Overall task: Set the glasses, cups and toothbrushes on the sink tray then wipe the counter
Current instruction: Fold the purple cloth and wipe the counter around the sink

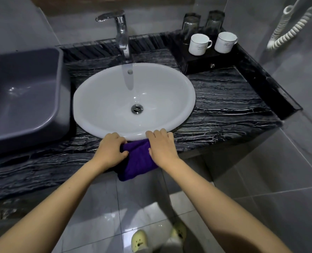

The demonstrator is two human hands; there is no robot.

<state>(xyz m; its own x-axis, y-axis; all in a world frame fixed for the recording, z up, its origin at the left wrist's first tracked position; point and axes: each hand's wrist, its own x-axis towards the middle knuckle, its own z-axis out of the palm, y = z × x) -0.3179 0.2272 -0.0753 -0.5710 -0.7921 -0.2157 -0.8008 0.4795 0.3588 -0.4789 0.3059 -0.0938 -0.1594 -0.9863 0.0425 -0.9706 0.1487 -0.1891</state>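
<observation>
Hands on purple cloth at the sink's front edge

Both hands press a purple cloth (137, 157) on the counter (224, 99) just in front of the sink (96, 99). Left hand (111, 149) pinches a fold of cloth, fingers curled. Right hand (161, 147) lies flat on it, fingers together. Behind and right of the sink, a black tray (199, 61) holds two white cups (199, 44) and two upturned glasses (190, 24)
</observation>
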